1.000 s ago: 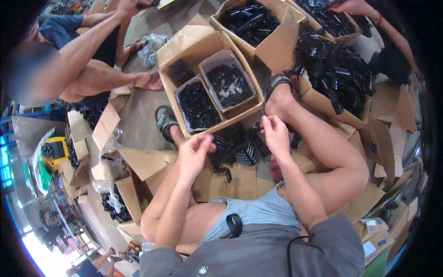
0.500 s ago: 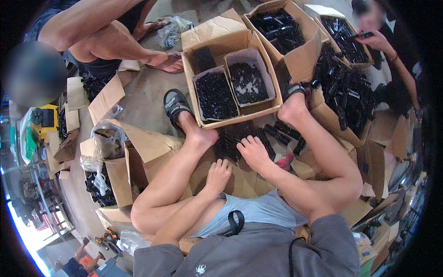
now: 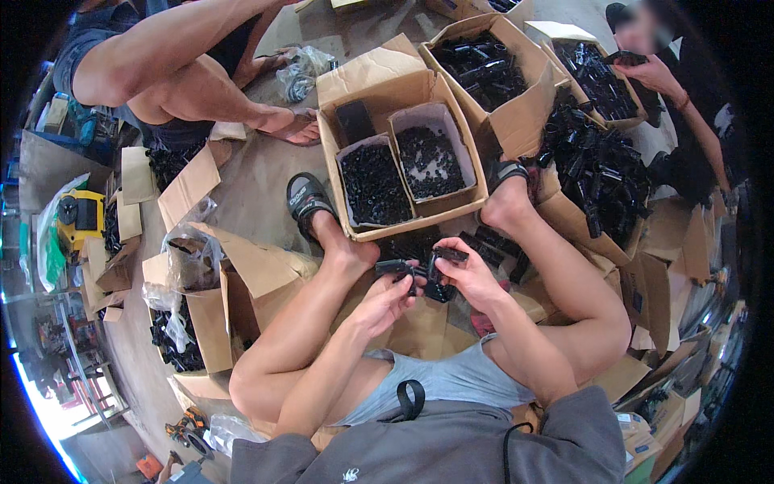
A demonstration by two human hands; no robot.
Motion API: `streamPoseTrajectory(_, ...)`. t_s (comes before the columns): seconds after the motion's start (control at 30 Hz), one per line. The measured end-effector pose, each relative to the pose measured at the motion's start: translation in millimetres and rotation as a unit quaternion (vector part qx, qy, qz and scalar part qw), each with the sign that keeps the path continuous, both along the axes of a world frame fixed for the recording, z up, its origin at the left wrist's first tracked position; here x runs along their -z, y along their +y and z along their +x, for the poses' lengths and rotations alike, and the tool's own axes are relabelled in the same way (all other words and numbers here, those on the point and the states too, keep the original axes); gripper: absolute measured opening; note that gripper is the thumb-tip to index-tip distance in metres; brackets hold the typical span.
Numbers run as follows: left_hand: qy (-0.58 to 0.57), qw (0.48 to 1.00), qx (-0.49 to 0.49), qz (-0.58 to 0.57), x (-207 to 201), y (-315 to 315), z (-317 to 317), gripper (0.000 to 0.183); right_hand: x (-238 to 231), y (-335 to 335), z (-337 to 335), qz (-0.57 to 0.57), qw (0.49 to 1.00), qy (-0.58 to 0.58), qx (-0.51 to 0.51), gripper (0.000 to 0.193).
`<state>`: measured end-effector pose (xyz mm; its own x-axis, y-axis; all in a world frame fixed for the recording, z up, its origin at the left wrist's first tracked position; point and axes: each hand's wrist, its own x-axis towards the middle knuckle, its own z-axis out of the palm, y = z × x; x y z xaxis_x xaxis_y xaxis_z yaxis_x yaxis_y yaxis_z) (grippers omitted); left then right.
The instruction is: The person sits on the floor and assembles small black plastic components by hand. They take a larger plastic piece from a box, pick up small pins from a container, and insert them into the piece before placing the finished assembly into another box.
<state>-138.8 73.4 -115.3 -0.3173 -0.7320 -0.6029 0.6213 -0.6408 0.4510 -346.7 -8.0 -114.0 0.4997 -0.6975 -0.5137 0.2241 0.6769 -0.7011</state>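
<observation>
My left hand (image 3: 385,303) is closed on a black plastic part (image 3: 393,267), held up between my knees. Beside it, my right hand (image 3: 473,279) grips another dark plastic piece (image 3: 450,254) between thumb and fingers. More black plastic shows between the two hands; whether these parts are joined I cannot make out. Just beyond my hands stands an open cardboard box (image 3: 419,228). Two smaller cartons sit inside it, both holding small black pieces (image 3: 371,181), and a dark block (image 3: 353,121) stands behind them. Long black parts (image 3: 492,242) lie on the cardboard below the box.
Open cartons of black plastic parts (image 3: 592,169) crowd the right side and the back. At left stands an open box (image 3: 211,323) with clear plastic bags. A co-worker's bare legs (image 3: 218,89) reach in from upper left. At upper right another person's hand (image 3: 657,74) holds a dark piece.
Both hands have come up from low over the parts between my feet, and black plastic parts now show in their fingers. The view has shifted slightly.
</observation>
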Motion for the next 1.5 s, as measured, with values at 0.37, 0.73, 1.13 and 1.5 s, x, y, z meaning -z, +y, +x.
streamPoseTrajectory(0.37,-0.065,0.994,0.005,-0.083,-12,-31,9,0.048,-36,-28,11,-0.367,0.919,0.134,-0.048,0.015)
streamPoseTrajectory(0.73,-0.019,0.993,0.088,-0.079,-13,-21,13,0.051,-9,-2,27,-0.125,0.991,0.048,-0.015,0.012)
streamPoseTrajectory(1.13,-0.054,0.990,0.080,-0.103,-8,-26,12,0.047,5,-5,27,-0.152,0.988,0.015,-0.019,0.013)
streamPoseTrajectory(1.5,-0.105,0.982,0.101,-0.121,-16,-25,16,0.042,-2,-5,29,-0.190,0.981,0.016,-0.036,0.013)
